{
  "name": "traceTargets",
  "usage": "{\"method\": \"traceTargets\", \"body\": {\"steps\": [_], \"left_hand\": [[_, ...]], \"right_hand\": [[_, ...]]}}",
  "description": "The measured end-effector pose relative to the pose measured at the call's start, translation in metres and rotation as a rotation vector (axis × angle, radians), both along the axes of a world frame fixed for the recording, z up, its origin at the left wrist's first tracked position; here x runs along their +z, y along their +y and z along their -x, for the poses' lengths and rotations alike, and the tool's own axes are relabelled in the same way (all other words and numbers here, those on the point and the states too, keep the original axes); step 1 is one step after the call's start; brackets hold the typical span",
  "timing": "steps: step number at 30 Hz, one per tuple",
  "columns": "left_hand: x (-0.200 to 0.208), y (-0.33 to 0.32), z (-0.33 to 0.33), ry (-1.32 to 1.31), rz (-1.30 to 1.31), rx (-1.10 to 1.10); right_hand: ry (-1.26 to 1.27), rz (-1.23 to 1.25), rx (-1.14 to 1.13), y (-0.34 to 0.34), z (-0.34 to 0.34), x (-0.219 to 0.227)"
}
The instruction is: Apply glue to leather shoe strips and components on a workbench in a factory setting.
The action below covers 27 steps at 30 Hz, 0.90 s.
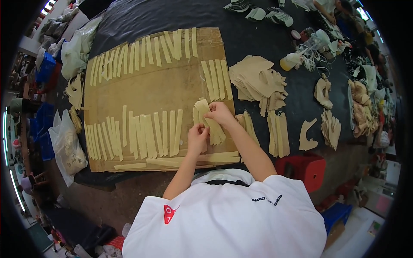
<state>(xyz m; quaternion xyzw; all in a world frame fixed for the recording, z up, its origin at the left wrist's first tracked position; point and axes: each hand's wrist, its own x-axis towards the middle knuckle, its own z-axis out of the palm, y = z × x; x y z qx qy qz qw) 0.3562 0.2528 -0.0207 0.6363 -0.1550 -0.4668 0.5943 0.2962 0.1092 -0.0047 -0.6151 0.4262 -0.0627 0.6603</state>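
A bundle of pale yellow strips lies at the right side of a brown cardboard sheet. My right hand is closed on the upper part of this bundle, thumb and fingers pinching the strips. Lower and to the left, my left hand has its fingers closed at the bundle's left edge; whether it grips a single strip is hard to make out. Rows of separate strips lie side by side along the cardboard's near part, with another row along its far edge and several more strips at its right.
Right of the cardboard sit a pile of beige cut pieces and stacked strips. A bottle with yellowish liquid stands among cords farther back. Plastic bags hang at the left edge. A red stool is beside the table.
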Motion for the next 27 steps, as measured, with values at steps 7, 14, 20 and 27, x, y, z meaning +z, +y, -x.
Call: {"method": "traceTargets", "body": {"steps": [7, 14, 20, 27], "left_hand": [[0.004, 0.002, -0.002, -0.508, -0.243, -0.029], [0.009, 0.01, -0.004, -1.097, -0.306, 0.072], [0.003, 0.007, -0.017, -0.908, -0.368, -0.122], [0.014, 0.003, -0.035, 0.044, 0.071, 0.154]], "right_hand": [[0.354, 0.883, -0.12, 0.038, -0.022, -0.027], [0.491, 0.462, 0.038, 0.024, -0.031, -0.01], [0.395, 0.506, 0.002, 0.028, -0.017, -0.011], [-0.13, -0.121, -0.235, 0.03, 0.006, 0.011]]}}
